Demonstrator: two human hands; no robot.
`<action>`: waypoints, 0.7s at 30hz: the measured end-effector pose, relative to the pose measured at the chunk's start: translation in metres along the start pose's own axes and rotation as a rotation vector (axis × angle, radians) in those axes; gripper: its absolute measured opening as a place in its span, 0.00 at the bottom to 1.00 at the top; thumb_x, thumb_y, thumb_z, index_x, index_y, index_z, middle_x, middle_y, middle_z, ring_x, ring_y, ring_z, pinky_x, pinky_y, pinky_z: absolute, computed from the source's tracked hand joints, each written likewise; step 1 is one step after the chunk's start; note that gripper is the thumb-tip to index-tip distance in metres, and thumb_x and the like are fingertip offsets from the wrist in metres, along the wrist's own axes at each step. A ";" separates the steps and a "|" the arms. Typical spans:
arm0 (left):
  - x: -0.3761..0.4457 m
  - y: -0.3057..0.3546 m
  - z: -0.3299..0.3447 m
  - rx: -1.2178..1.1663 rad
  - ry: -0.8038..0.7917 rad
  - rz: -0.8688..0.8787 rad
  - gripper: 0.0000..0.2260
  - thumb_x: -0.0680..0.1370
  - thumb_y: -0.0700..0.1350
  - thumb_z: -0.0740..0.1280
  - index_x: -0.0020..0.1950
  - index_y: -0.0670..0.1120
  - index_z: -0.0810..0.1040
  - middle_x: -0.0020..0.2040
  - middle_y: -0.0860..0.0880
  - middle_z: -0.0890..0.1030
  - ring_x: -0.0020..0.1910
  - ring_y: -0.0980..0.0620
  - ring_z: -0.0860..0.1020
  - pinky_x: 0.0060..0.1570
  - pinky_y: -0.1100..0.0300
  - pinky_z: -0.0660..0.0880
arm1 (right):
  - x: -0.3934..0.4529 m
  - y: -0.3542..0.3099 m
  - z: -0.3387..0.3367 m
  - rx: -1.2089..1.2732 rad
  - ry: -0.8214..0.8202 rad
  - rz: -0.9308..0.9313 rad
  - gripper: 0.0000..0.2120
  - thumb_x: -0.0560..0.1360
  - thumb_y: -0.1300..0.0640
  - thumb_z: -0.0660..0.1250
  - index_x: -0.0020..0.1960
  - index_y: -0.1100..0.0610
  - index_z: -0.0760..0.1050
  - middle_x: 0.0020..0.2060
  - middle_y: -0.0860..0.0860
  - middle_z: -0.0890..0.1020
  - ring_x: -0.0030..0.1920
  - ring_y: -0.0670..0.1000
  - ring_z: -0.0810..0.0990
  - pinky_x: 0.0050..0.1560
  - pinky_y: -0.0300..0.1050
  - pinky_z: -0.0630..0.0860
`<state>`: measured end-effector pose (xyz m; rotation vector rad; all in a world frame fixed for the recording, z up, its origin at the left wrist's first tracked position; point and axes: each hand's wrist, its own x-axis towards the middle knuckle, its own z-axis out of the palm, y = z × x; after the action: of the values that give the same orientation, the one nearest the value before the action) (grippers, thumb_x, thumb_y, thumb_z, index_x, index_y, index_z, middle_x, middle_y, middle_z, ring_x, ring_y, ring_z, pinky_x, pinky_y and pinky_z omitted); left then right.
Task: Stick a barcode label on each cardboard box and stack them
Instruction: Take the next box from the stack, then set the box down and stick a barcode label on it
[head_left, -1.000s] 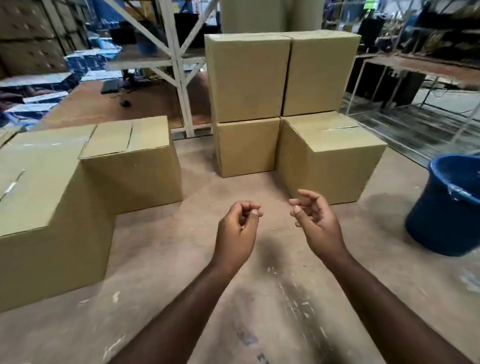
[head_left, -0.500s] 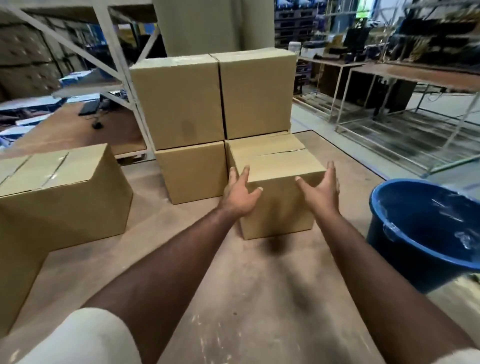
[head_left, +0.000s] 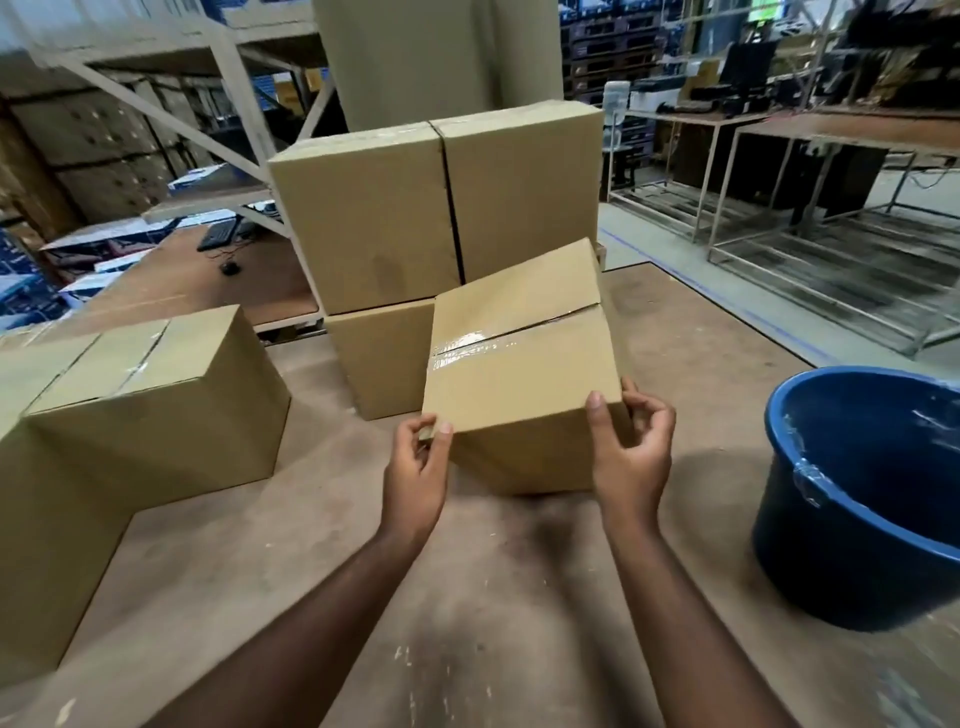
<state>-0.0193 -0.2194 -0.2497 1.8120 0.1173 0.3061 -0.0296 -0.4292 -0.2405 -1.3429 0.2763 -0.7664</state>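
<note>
Since 0.5 s ago: front cardboard box (head_left: 519, 364) no longer sits flat against the stack; it is now tipped toward the camera, taped top face showing, far edge raised. Both hands have moved from its sides to its near top corners.

Left hand (head_left: 415, 467): fingers curled, thumb and fingertips pinching the box's near left corner.
Right hand (head_left: 631, 452): thumb pressed on the top face by the near right corner, fingers curled round the right side. Grip on the box.

Box: lower edge appears to rest on the brown floor board (head_left: 493, 597); contact point hidden behind the box front, cannot confirm. Clear tape strip (head_left: 462, 345) glints along the top seam. Cannot tell whether any barcode label is on the faces in view.

Behind, touching or just beside it: stack of boxes (head_left: 436, 208), two side by side on top, one visible beneath at left. Low box group (head_left: 145, 395) well apart at left. Blue tub (head_left: 857, 499) near the right hand, on the floor. Metal racks (head_left: 779, 171) at far right; keyboard (head_left: 218, 236) on a low surface at back left.
</note>
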 end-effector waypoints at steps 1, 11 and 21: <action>-0.011 -0.008 -0.013 -0.086 0.025 -0.043 0.11 0.81 0.54 0.68 0.61 0.55 0.74 0.61 0.48 0.82 0.56 0.57 0.81 0.63 0.53 0.77 | -0.021 -0.001 0.004 0.034 -0.024 -0.023 0.14 0.76 0.54 0.77 0.54 0.49 0.72 0.68 0.50 0.80 0.70 0.42 0.77 0.68 0.37 0.72; -0.111 -0.060 -0.154 -0.130 0.172 -0.252 0.30 0.76 0.56 0.72 0.75 0.51 0.68 0.65 0.53 0.79 0.56 0.64 0.79 0.47 0.74 0.75 | -0.196 -0.034 0.035 -0.158 -0.347 -0.345 0.16 0.73 0.46 0.76 0.52 0.50 0.72 0.70 0.46 0.79 0.77 0.51 0.71 0.70 0.68 0.70; -0.178 -0.106 -0.243 -0.217 0.308 -0.399 0.45 0.65 0.76 0.69 0.76 0.55 0.68 0.67 0.49 0.78 0.64 0.49 0.79 0.64 0.43 0.77 | -0.302 -0.052 0.055 -0.386 -0.581 -0.656 0.15 0.72 0.46 0.79 0.54 0.51 0.81 0.67 0.40 0.80 0.73 0.48 0.74 0.68 0.64 0.70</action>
<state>-0.2466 -0.0065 -0.3214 1.4764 0.6296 0.2977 -0.2353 -0.1960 -0.2517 -1.9948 -0.5310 -0.8373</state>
